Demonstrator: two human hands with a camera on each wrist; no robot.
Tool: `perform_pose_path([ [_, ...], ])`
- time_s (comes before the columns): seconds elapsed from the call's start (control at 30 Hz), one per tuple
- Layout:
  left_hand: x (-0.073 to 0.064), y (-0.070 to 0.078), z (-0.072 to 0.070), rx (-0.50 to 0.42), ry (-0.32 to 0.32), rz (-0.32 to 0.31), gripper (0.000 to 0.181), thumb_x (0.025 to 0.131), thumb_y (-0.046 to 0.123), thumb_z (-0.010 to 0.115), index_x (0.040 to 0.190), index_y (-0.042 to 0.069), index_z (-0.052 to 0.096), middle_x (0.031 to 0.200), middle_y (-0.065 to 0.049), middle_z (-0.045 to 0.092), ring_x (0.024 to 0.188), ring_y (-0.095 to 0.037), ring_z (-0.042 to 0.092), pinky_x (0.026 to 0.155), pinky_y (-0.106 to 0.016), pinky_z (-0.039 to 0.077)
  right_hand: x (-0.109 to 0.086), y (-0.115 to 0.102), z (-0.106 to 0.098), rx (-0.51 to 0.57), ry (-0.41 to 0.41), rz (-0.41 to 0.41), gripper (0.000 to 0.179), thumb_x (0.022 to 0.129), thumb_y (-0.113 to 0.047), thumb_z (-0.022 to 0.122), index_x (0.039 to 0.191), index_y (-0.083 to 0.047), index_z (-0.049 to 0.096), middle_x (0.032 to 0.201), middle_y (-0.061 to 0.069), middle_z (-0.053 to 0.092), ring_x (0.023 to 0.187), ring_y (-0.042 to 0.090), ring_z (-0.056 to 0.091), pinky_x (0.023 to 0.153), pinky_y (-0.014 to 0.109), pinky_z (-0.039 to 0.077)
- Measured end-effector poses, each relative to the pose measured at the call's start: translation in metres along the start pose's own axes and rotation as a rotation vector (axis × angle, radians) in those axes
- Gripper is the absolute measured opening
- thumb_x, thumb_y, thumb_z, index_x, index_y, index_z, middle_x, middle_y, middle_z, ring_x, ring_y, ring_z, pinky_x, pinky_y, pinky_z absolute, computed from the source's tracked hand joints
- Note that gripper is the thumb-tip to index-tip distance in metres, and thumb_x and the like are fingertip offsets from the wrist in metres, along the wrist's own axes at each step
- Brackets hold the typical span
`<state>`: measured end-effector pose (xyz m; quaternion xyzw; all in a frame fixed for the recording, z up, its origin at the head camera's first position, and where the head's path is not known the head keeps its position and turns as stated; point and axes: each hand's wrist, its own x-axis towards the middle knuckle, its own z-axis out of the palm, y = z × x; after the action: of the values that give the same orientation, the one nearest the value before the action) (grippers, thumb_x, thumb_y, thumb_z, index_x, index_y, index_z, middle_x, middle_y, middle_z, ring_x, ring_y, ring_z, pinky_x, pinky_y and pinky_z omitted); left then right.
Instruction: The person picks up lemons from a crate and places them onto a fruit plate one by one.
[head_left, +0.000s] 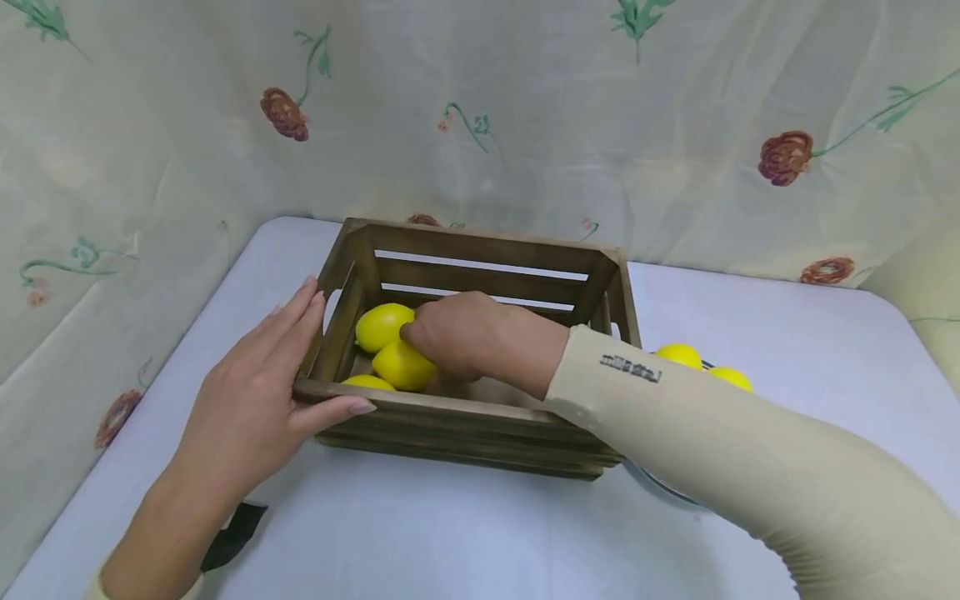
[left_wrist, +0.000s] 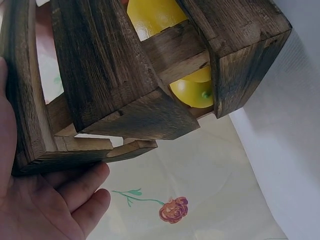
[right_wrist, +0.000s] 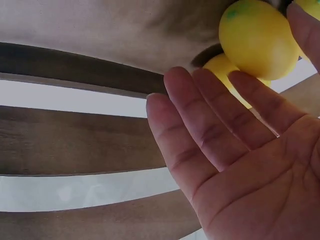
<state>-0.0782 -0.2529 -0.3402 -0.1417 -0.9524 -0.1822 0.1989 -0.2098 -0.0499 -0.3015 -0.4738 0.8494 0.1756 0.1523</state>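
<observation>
A slatted brown wooden crate [head_left: 465, 417] stands on the table, with three yellow lemons [head_left: 384, 327] showing at its left end. My right hand [head_left: 465, 333] reaches down inside, its thumb side right at the nearest lemon [head_left: 402, 365]. In the right wrist view its fingers [right_wrist: 200, 125] are loosely extended beside a lemon [right_wrist: 260, 40], and the palm holds nothing. My left hand [head_left: 247, 392] rests on the crate's front left corner, straight fingers along the end wall and thumb over the front rim. Lemons [left_wrist: 192, 92] also show through the crate's slats in the left wrist view.
Right of the crate, two lemons [head_left: 678, 356] lie in a round dish [head_left: 667, 492], mostly hidden under my right sleeve [head_left: 720, 433]. A dark piece [head_left: 236, 533] shows by my left wrist. A flowered curtain [head_left: 480, 108] hangs behind the white table [head_left: 450, 533].
</observation>
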Motion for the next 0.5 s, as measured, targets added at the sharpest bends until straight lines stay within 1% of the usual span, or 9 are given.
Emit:
perform_pose_path([
  [0.1, -0.0003, 0.0003, -0.0002, 0.000, -0.008, -0.011, 0.111, 0.082, 0.068, 0.077, 0.165, 0.009, 0.032, 0.171, -0.008, 0.029, 0.145, -0.043, 0.044, 0.110, -0.065, 0.042, -0.0006, -0.0005, -0.0002, 0.003, -0.019, 0.005, 0.036, 0.095, -0.045, 0.077, 0.113, -0.014, 0.070, 0.096, 0.001, 0.065, 0.079, 0.017, 0.056, 0.072, 0.031, 0.056],
  [0.2, -0.0007, 0.0009, -0.0005, -0.001, -0.013, -0.020, 0.112, 0.080, 0.060, 0.084, 0.165, 0.009, 0.032, 0.171, -0.007, 0.029, 0.145, -0.042, 0.044, 0.110, -0.065, 0.042, -0.0010, -0.0018, -0.0009, -0.022, -0.012, -0.002, 0.030, 0.095, -0.042, 0.076, 0.103, -0.013, 0.072, 0.092, 0.002, 0.066, 0.075, 0.018, 0.055, 0.069, 0.031, 0.056],
  [0.23, -0.0007, 0.0013, -0.0008, -0.001, -0.013, -0.022, 0.112, 0.080, 0.057, 0.086, 0.165, 0.010, 0.032, 0.171, -0.007, 0.029, 0.145, -0.042, 0.044, 0.109, -0.065, 0.043, -0.0012, -0.0021, -0.0010, -0.027, 0.005, -0.004, 0.031, 0.094, -0.042, 0.076, 0.106, -0.014, 0.072, 0.095, 0.002, 0.066, 0.077, 0.018, 0.056, 0.070, 0.031, 0.056],
  [0.27, -0.0006, 0.0015, -0.0009, -0.002, -0.013, -0.023, 0.112, 0.079, 0.056, 0.087, 0.165, 0.010, 0.032, 0.171, -0.007, 0.029, 0.145, -0.041, 0.044, 0.109, -0.065, 0.043, -0.0013, -0.0024, -0.0011, -0.034, 0.025, -0.011, 0.034, 0.094, -0.042, 0.077, 0.111, -0.013, 0.071, 0.100, 0.002, 0.067, 0.080, 0.018, 0.057, 0.072, 0.032, 0.057],
  [0.33, -0.0005, 0.0020, -0.0011, -0.002, -0.019, -0.031, 0.113, 0.078, 0.054, 0.088, 0.165, 0.010, 0.032, 0.171, -0.006, 0.028, 0.145, -0.041, 0.044, 0.108, -0.065, 0.044, -0.0011, -0.0026, -0.0014, -0.035, 0.067, -0.033, 0.043, 0.093, -0.039, 0.077, 0.126, -0.013, 0.067, 0.113, 0.004, 0.067, 0.088, 0.019, 0.061, 0.078, 0.033, 0.060],
  [0.37, -0.0004, 0.0023, -0.0013, 0.000, -0.023, -0.035, 0.113, 0.078, 0.054, 0.089, 0.165, 0.010, 0.032, 0.171, -0.006, 0.028, 0.145, -0.041, 0.044, 0.108, -0.065, 0.044, -0.0006, -0.0028, -0.0015, -0.027, 0.077, -0.044, 0.049, 0.093, -0.038, 0.077, 0.134, -0.014, 0.063, 0.119, 0.005, 0.066, 0.093, 0.019, 0.062, 0.081, 0.034, 0.060],
  [0.43, -0.0002, 0.0024, -0.0016, 0.002, -0.028, -0.038, 0.113, 0.078, 0.053, 0.089, 0.165, 0.010, 0.032, 0.171, -0.006, 0.028, 0.146, -0.040, 0.043, 0.108, -0.065, 0.044, 0.0002, -0.0037, -0.0014, -0.001, 0.068, -0.069, 0.063, 0.095, -0.033, 0.078, 0.150, -0.018, 0.051, 0.132, 0.006, 0.062, 0.102, 0.019, 0.063, 0.089, 0.036, 0.060],
  [0.47, -0.0001, 0.0026, -0.0018, 0.005, -0.032, -0.041, 0.114, 0.078, 0.053, 0.089, 0.165, 0.010, 0.031, 0.171, -0.006, 0.027, 0.146, -0.040, 0.043, 0.108, -0.065, 0.044, 0.0004, -0.0042, -0.0012, 0.010, 0.057, -0.086, 0.066, 0.096, -0.029, 0.078, 0.154, -0.019, 0.048, 0.134, 0.006, 0.061, 0.104, 0.020, 0.063, 0.092, 0.036, 0.059],
  [0.5, 0.0000, 0.0026, -0.0020, 0.007, -0.034, -0.043, 0.114, 0.078, 0.053, 0.089, 0.166, 0.010, 0.031, 0.172, -0.006, 0.027, 0.146, -0.041, 0.043, 0.108, -0.065, 0.044, 0.0006, -0.0045, -0.0010, 0.020, 0.044, -0.101, 0.066, 0.096, -0.026, 0.078, 0.154, -0.020, 0.048, 0.135, 0.006, 0.060, 0.105, 0.019, 0.063, 0.094, 0.036, 0.058],
])
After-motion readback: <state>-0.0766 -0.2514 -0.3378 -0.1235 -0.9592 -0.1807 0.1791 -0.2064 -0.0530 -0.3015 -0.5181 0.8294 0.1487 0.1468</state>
